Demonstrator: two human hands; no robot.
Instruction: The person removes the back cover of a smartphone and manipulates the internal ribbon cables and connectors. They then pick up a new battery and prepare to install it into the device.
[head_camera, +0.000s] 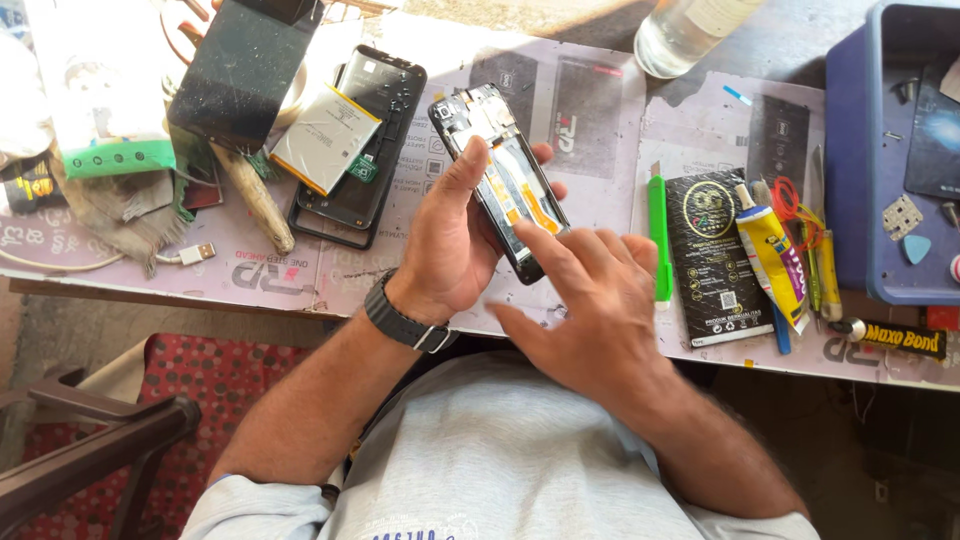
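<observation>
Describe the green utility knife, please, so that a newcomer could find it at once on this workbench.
Start at the blue plastic tray on the table's right side and move left, past the glue tubes, to the black packet. The green utility knife lies along that packet's left edge, beside the right hand: the only slim, bright green bar there.

Sunlit workbench (600, 70), dark chair (90, 440) (red patterned seat)

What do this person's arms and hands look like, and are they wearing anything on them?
Both hands are bare, with no gloves or rings visible. The left hand has a dark watch with a black strap and silver buckle at the wrist. The right hand wears nothing. Both forearms are uncovered; light grey short sleeves show near the shoulders.
</observation>
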